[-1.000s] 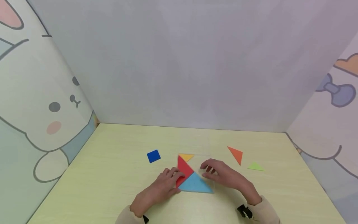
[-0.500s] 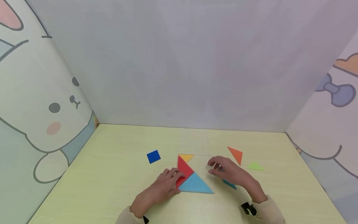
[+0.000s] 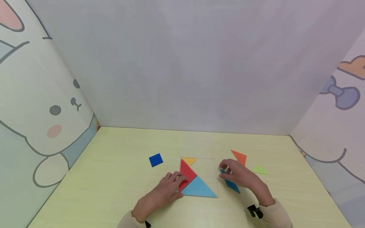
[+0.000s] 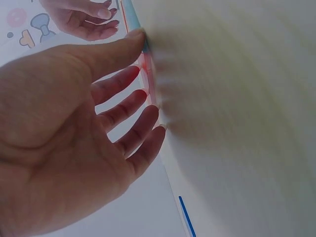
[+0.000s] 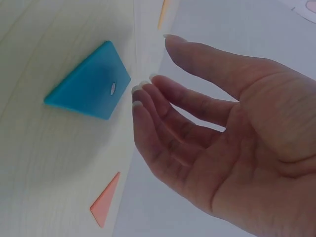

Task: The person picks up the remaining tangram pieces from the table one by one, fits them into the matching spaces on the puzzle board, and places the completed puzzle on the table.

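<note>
My left hand (image 3: 168, 188) rests on the red triangle (image 3: 186, 171), fingers gently bent. In the left wrist view its thumb is at the edge of a light blue piece (image 4: 133, 17). The large light blue triangle (image 3: 199, 188) adjoins the red one. A small yellow triangle (image 3: 188, 161) lies at the red tip. All three sit within a faint, clear square outline (image 3: 217, 186). My right hand (image 3: 238, 172) hovers over a teal parallelogram (image 5: 89, 84) on the table, partly covering it in the head view. Its loosely curved fingers are apart from that piece and hold nothing.
A dark blue square (image 3: 156, 160) lies left of the pieces. Right of them are an orange triangle (image 3: 240, 156), partly behind my right hand, and a light green triangle (image 3: 260, 170). A pale panel (image 3: 194, 63) stands at the table's back, with cartoon-printed side panels (image 3: 42, 95).
My right hand has moved right, away from the light blue triangle. The teal parallelogram under it has come into view. My left hand has stayed on the red triangle.
</note>
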A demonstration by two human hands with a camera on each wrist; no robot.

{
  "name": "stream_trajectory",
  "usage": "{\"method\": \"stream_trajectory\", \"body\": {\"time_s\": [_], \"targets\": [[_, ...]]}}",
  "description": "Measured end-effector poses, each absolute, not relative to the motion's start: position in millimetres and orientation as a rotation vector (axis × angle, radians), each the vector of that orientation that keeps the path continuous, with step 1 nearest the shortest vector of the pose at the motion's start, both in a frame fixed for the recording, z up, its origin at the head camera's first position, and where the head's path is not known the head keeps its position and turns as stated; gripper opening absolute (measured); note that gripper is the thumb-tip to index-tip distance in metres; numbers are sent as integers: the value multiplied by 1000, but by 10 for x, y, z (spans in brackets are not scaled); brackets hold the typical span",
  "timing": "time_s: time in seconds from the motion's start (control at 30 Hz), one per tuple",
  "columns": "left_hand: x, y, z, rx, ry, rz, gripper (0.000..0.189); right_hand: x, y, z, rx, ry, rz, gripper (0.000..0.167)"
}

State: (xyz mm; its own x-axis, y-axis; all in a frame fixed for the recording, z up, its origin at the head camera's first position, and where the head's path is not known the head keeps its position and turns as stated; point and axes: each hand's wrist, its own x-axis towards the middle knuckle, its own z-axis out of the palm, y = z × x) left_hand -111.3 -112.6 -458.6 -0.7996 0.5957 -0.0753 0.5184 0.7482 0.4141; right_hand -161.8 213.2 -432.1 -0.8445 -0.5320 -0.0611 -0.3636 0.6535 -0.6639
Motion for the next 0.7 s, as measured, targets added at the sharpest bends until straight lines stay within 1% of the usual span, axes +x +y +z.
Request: {"method": "stream_trajectory", "body": {"time_s": [0.2, 0.7], "targets": [[-1110, -1127, -4597, 893, 2755, 551, 57, -1606, 2147, -4324, -581, 2685, -901, 30], [-1105, -1138, -4588, 912, 2759, 554, 56, -1582, 2156, -4296, -399, 2707, -797, 36]]}}
